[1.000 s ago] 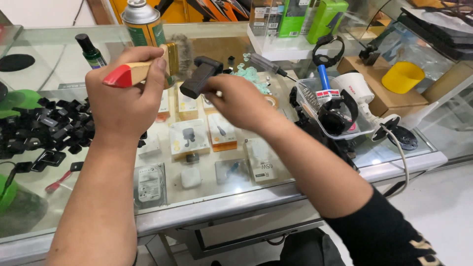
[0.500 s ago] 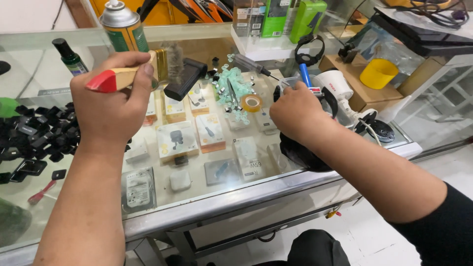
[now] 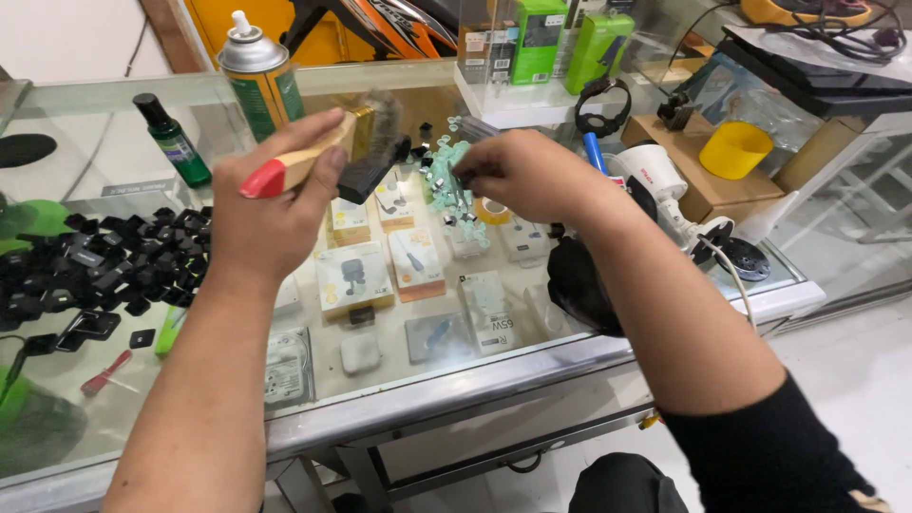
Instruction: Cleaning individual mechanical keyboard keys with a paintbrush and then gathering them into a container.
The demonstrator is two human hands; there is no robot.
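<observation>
Left hand: the left hand [image 3: 271,214] is gripping a paintbrush [image 3: 318,157] with its fingers wrapped tight around the wooden handle, and a flat black part [image 3: 366,176] is sticking out from the same grip just under the bristles.
Right hand: the right hand [image 3: 522,176] is hovering over a scatter of small mint-green and black keyboard pieces [image 3: 446,180], its fingertips pinching together on one of them; which piece, the view is not showing.
Deciding relation: the pieces are lying directly under and just left of the right fingertips, between the two hands, so the right hand is the nearer one.
Brush axis: the handle is running from its red tip at lower left up to the bristles at upper right, pointing towards the pieces.
Look of the pieces: tiny, loose, heaped on the glass counter top [image 3: 123,171].
Nearby: a pile of black keycaps [image 3: 95,266] is lying well to the left; a spray can [image 3: 258,76] is standing behind the brush.
</observation>
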